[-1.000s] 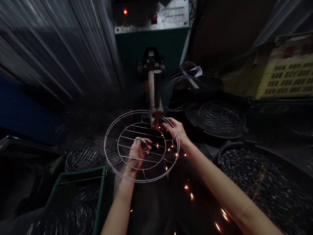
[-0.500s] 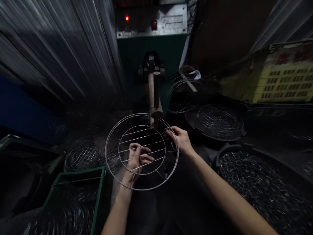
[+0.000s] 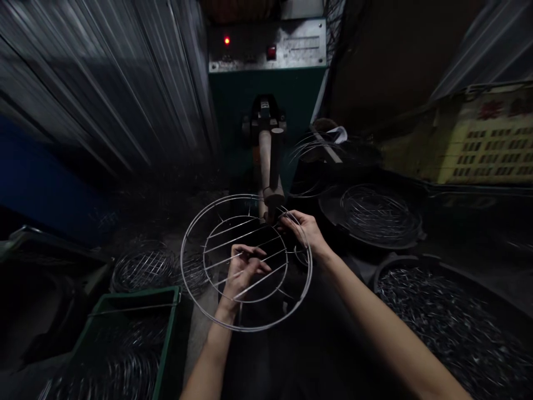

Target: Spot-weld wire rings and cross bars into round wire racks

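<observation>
We see metal workshop: spot-welding machine [image 3: 266, 94] far centre, wire-rack stacks [image 3: 375, 208] right, corrugated sheet wall [image 3: 104, 94] left.

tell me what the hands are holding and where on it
Both hold a round wire rack: the left hand grips a cross wire near the middle, the right hand pinches the far right edge.

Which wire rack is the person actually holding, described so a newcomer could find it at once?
Start at the green machine with the red light at the top centre, and follow its arm down. Under its tip is a round wire rack, two rings joined by straight cross wires, gripped by the left hand and right hand. Unlike the stacked racks to the left, it is single and held up.
</observation>
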Tool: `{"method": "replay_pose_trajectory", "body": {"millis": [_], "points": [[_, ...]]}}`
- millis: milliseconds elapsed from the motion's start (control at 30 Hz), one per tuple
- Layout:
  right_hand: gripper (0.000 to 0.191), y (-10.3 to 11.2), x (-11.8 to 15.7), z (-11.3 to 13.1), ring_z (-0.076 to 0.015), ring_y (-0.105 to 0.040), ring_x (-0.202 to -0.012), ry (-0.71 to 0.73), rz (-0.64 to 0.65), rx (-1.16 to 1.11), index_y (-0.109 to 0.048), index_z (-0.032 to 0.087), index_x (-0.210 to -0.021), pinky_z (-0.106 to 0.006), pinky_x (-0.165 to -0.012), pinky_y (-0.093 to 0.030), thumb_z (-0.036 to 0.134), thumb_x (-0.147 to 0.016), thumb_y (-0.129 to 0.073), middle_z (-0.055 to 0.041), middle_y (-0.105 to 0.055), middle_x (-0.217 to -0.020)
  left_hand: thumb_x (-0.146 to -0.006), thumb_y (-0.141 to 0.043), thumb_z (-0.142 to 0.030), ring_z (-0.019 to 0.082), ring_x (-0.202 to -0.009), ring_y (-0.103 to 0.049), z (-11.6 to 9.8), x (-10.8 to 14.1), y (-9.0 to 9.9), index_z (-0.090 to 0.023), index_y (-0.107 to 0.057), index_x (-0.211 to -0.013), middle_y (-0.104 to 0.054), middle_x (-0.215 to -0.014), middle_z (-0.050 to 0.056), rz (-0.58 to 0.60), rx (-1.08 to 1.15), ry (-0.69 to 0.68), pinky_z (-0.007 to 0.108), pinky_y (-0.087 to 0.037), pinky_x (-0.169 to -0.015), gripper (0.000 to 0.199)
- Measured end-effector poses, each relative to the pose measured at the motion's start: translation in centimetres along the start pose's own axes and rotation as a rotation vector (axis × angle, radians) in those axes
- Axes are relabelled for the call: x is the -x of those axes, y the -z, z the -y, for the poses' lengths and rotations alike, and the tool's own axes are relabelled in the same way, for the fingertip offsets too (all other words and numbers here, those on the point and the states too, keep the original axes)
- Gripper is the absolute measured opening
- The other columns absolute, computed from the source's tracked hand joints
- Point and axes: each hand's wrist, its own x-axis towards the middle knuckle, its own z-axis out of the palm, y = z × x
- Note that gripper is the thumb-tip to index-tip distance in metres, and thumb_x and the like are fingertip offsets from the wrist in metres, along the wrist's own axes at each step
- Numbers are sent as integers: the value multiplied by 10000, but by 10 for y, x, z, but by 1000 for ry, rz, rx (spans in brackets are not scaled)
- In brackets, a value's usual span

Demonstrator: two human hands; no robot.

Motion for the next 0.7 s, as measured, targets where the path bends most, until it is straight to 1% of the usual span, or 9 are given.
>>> {"method": "replay_pose_trajectory", "body": {"millis": [67, 133, 200, 300, 433, 500, 567, 633, 700], "points": [[313, 1, -7, 0, -135, -616, -595, -8, 39, 10, -621, 175, -779, -244, -566, -484, 444, -638, -696, 9, -631, -674, -737, -683, -226, 147, -779, -648, 1, 5, 3, -191, -475, -983, -612, -1031, 67, 89, -68, 34, 272, -515, -707, 324], [298, 2, -11, 0, -133, -609, -599, 17, 62, 33, -621, 179, -779, -253, -587, -486, 440, -649, -687, 11, -634, -681, -747, -664, -191, 183, -864, -639, 7, 10, 5, -167, -515, -1055, -611, -1082, 113, 111, -31, 105, 291, -510, -747, 343], [286, 3, -12, -2, -138, -605, -615, 40, 83, 68, -623, 184, -779, -271, -621, -495, 442, -666, -670, 9, -640, -696, -777, -627, -205, 191, -847, -647, 15, 14, 6, -173, -510, -1084, -637, -1035, 110, 33, 117, 152, 280, -515, -691, 330], [281, 7, -13, -6, -144, -600, -634, 48, 145, 131, -628, 184, -797, -291, -656, -500, 443, -688, -651, 5, -641, -702, -813, -584, -212, 164, -759, -660, 26, 17, 6, -172, -499, -1029, -672, -899, 77, -111, 330, 199, 241, -508, -624, 236], [264, 11, -14, -11, -132, -583, -628, 85, 152, 140, -614, 187, -785, -283, -657, -491, 435, -700, -646, 8, -629, -692, -836, -555, -213, 156, -713, -671, 31, 15, 6, -156, -491, -1059, -686, -846, 74, -117, 455, 261, 224, -513, -618, 239], [250, 11, -14, -12, -129, -577, -625, 94, 139, 131, -600, 193, -764, -281, -651, -490, 425, -691, -656, 12, -624, -689, -872, -504, -321, 170, -677, -675, 31, 12, 7, -151, -482, -1116, -686, -770, 68, -85, 525, 315, 226, -511, -583, 298], [236, 10, -14, -13, -127, -573, -619, 96, 132, 120, -589, 199, -747, -276, -644, -488, 411, -682, -666, 17, -620, -679, -885, -426, -455, 192, -661, -677, 29, 8, 8, -138, -474, -1153, -679, -726, 71, -17, 601, 393, 239, -508, -560, 418], [216, 9, -14, -14, -121, -572, -615, 95, 126, 98, -584, 203, -750, -268, -640, -486, 395, -689, -662, 23, -622, -684, -871, -393, -525, 212, -680, -679, 26, 5, 8, -127, -473, -1171, -678, -783, 90, 80, 654, 467, 255, -507, -569, 505], [199, 7, -14, -15, -112, -571, -603, 85, 138, 73, -582, 206, -758, -257, -633, -484, 379, -696, -656, 32, -621, -684, -854, -408, -525, 228, -728, -678, 20, 4, 9, -119, -466, -1201, -668, -908, 121, 172, 676, 522, 273, -509, -606, 537]]}}
